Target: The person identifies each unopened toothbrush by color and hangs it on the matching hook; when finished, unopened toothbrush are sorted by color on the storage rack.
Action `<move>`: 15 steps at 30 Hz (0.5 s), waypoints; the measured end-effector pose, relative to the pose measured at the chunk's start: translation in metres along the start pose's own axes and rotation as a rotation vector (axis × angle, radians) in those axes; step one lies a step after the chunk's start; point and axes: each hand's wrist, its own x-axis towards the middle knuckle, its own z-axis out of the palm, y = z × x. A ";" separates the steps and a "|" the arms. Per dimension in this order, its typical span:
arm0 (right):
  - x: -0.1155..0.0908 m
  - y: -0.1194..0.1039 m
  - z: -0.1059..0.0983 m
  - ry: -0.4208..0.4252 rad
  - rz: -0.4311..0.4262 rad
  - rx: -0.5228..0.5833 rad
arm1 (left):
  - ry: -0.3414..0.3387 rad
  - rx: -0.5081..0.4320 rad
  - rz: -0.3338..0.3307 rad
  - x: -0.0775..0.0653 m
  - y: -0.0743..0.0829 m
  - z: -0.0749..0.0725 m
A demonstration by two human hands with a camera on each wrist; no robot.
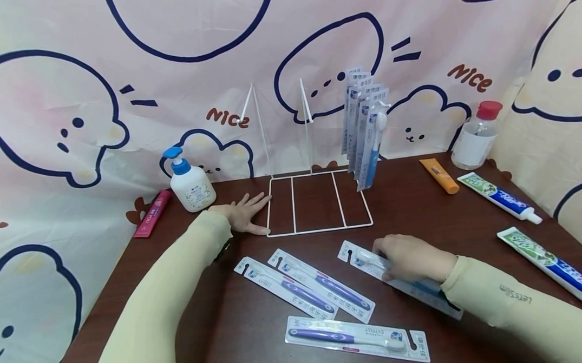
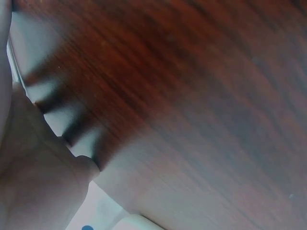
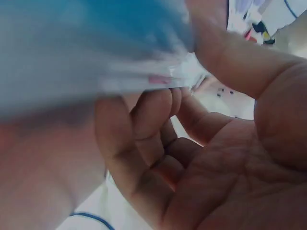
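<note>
My right hand (image 1: 413,257) pinches a packaged blue toothbrush (image 1: 427,294) between thumb and fingers over the right of the table; in the right wrist view the pack (image 3: 72,62) is blurred and close to the camera. My left hand (image 1: 246,213) lies with fingers spread on the table, fingertips and thumb at the left edge of a white wire rack (image 1: 293,203). Several packaged toothbrushes (image 1: 369,129) hang from the rack's right hook, while its other two hooks are bare. Three packaged purple toothbrushes (image 1: 286,287) lie on the table in front of the rack.
A white pump bottle (image 1: 193,187) and a pink tube (image 1: 153,213) stand and lie at the back left. Along the right are an orange tube (image 1: 439,176), a clear bottle with a red cap (image 1: 475,138) and two toothpaste tubes (image 1: 498,197). A patterned cloth (image 1: 194,88) rises behind the table.
</note>
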 end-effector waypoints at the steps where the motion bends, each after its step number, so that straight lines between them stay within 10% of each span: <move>1: -0.001 0.003 -0.003 0.010 0.002 0.010 | -0.001 0.000 -0.001 0.000 0.000 0.000; 15: -0.027 0.015 -0.078 0.550 -0.116 0.304 | 0.002 0.001 0.003 0.002 -0.002 0.001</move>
